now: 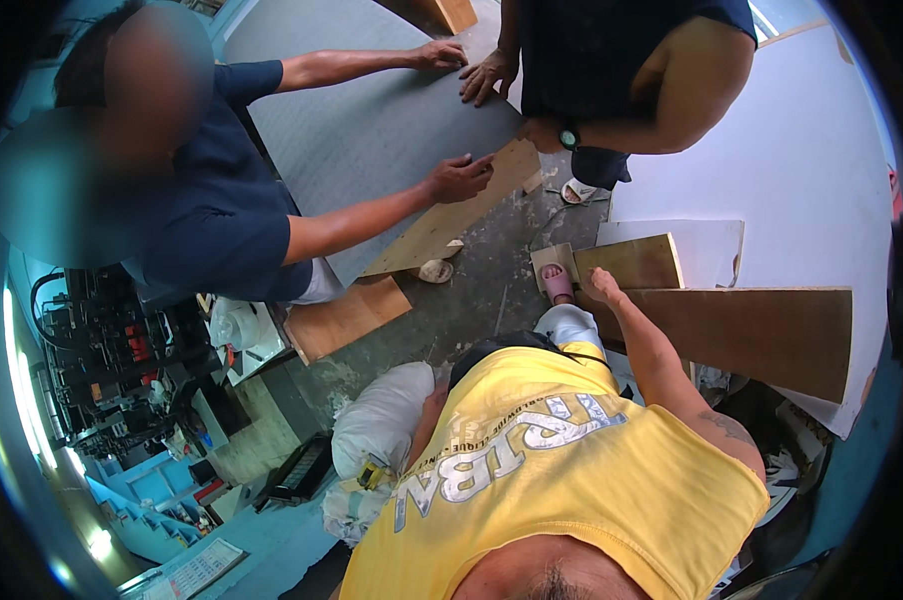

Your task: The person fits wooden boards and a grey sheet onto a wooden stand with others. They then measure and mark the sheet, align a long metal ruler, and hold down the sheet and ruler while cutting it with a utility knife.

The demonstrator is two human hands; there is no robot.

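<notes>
Note right grip (601, 285), curled at the near edge of the rectangular brown wooden panel (638, 261) beside a pink sandal (555, 281), perhaps for steadying, its closure and hold impossible to tell, with left grip out of sight.

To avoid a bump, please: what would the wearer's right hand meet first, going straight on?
Probably the short brown board, overlapped by the right hand; depth and contact are unclear.

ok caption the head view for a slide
Yellow tank top in the foreground, right hand beside brown wooden boards; ahead, co-workers' hands rest on a large grey panel.
</notes>
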